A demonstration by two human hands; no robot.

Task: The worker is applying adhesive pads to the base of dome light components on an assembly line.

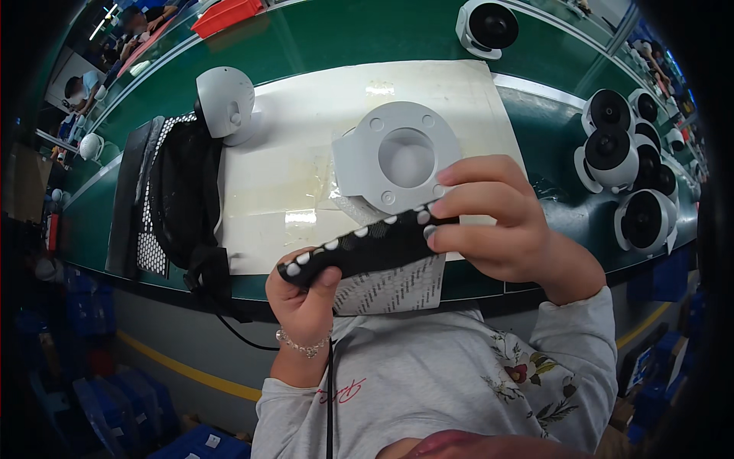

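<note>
My left hand (302, 294) pinches the left end of a bent black sheet (375, 249) between thumb and fingers. Round pale dots run along its upper edge, and printed white backing paper (394, 291) shows below. At the sheet's right end, the fingers of my right hand (497, 222) close on its edge near a pale dot. Whether a dot has come loose is too small to tell. Just beyond my hands lies a light grey ring-shaped part (365, 157) with a big round opening and small round recesses, partly over clear plastic wrap (355, 206).
A white board (294, 115) covers part of the green bench (329, 34). At left are a white camera-like unit (225, 99), a black pouch (183, 199) and black dotted sheets (157, 237). Several black-faced white units (646, 222) stand at right; another unit (489, 29) stands at the back.
</note>
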